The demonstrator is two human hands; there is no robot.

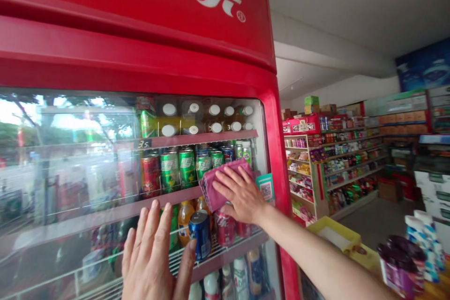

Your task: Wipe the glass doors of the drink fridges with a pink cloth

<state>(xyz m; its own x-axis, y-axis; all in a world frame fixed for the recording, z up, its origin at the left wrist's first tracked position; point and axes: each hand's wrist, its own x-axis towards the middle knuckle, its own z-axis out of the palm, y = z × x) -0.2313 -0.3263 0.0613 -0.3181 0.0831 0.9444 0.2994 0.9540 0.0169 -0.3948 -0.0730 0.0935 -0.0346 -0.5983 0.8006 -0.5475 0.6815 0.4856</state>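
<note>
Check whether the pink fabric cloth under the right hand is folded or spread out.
Folded: the pink cloth forms a compact pad under the right hand, with several layered edges showing along its left side.

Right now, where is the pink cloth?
In the head view, the pink cloth lies under the right hand, against the glass, left of the QR-code sticker.

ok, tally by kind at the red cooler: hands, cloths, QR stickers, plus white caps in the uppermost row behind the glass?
Hands: 2 (left hand, right hand)
Pink cloth: 1
QR sticker: 1
White caps, uppermost row: 5
Total: 9
</note>
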